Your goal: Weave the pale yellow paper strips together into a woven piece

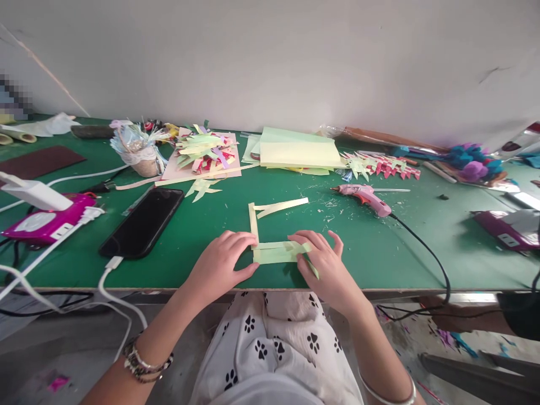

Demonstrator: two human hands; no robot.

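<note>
A pale green paper strip (274, 253) lies flat near the table's front edge, between my two hands. At its left end, the fingertips and thumb of my left hand (223, 260) grip it from either side. My right hand (323, 263) has its fingers curled on the right end, where a small folded green piece shows under the fingers. A narrow cream paper strip (253, 222) runs away from my left fingertips. Beyond it, a folded cream strip (282, 206) points right. What lies beneath my right palm is hidden.
A pink glue gun (366, 198) with a black cord lies at the right. On the left are a black phone (143, 222) and a purple power strip (50, 216). Paper sheets (299, 149), cut paper leaves (206, 147) and a pot (141, 154) line the back.
</note>
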